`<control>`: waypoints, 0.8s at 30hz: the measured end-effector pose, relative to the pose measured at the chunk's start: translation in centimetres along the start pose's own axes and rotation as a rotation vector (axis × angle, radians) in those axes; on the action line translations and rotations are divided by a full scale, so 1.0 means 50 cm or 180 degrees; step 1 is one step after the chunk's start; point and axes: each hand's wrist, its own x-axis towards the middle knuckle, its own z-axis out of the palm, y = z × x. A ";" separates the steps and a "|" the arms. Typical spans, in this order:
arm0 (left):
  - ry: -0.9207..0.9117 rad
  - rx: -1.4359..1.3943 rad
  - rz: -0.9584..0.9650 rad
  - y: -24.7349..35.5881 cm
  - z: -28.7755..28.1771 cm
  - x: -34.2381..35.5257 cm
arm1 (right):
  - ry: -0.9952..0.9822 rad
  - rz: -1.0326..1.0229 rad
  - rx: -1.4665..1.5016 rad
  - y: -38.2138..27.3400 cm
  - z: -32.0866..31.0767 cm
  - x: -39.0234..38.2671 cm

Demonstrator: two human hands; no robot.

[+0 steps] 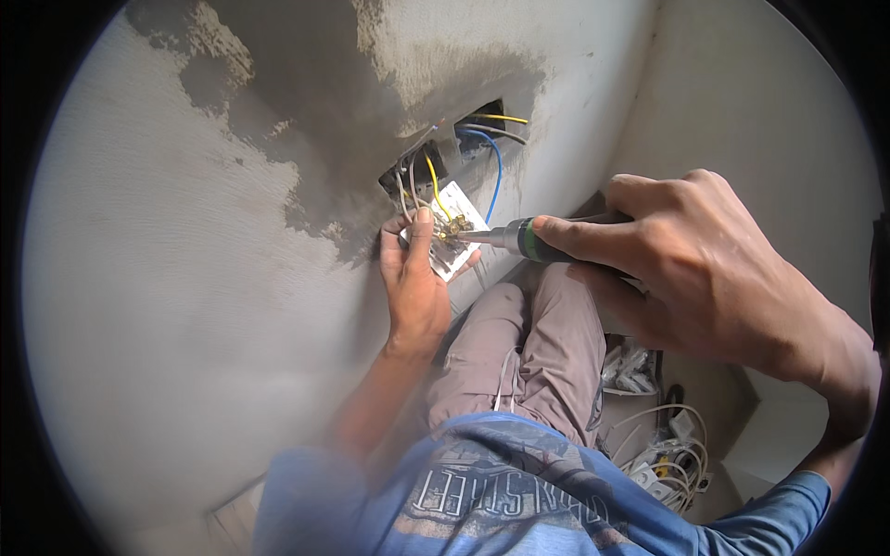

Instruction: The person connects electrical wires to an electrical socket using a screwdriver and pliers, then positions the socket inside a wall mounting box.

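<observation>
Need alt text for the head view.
A person's right hand holds a screwdriver to the back of a white plate gripped in the left hand. Wires link it to a dark wall box; blue, yellow and grey wires emerge from a second box.

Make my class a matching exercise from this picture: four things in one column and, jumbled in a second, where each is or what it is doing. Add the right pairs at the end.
Column one
1. Left hand
2. Right hand
3. Blue wire
4. White cables

Column two
A. Lying in loose loops on the floor, lower right
B. Gripping the screwdriver
C. Coming out of the wall box on the right
D. Holding the white plate with brass-coloured parts on its back

Right pairs: 1-D, 2-B, 3-C, 4-A
</observation>
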 end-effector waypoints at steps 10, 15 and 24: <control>-0.0057 0.0049 0.0080 0.004 0.006 -0.005 | 0.0220 -0.0974 -0.1840 0.013 0.028 -0.007; 0.0091 0.0051 0.0168 0.007 0.009 -0.018 | 0.0120 -0.0561 -0.1302 -0.004 0.041 -0.017; -0.0159 -0.0143 0.0089 -0.002 0.015 -0.009 | 0.0030 -0.0006 -0.0904 -0.016 0.024 -0.016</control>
